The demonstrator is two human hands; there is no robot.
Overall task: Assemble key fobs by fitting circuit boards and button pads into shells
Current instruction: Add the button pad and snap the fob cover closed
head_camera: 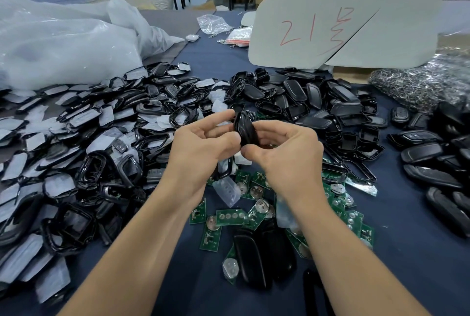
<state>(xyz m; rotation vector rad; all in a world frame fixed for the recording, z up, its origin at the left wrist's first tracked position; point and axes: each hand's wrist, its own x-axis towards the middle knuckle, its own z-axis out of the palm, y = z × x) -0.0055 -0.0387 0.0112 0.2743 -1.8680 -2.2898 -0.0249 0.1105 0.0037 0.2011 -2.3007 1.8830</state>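
Pinching one black key fob shell (245, 131) edge-on between curled left hand (203, 142) and right hand (287, 155), both raised over the blue bench (218, 61), above scattered green circuit boards (231, 216) and black shell heaps (305, 102) too numerous to count.

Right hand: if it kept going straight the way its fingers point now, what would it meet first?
The right hand would first meet the black key fob shell it pinches; just beyond is the left hand, though depth there is unclear.
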